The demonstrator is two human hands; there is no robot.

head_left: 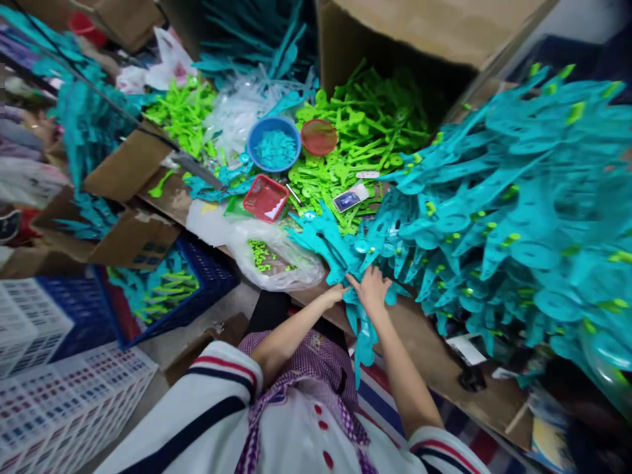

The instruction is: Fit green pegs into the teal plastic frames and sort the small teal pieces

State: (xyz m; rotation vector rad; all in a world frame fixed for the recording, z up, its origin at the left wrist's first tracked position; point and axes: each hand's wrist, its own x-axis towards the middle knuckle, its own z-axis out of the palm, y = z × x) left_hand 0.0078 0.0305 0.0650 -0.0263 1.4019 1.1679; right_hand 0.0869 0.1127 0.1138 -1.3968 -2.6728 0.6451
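Observation:
At the table's front edge lies a cluster of flat turquoise plastic pieces, with long pointed arms and round discs. My left hand is closed on the lower part of one piece, its fingertips partly hidden. Close beside it, my right hand grips the turquoise plastic from above, thumb toward the left hand and fingers bent over the piece. One turquoise part hangs below my hands over the edge. A clear plastic bag with small green bits lies left of them.
A large heap of turquoise pieces with green tips rises at right. Behind are green parts, a blue bowl, a red tray and a cardboard box. Crates stand at lower left.

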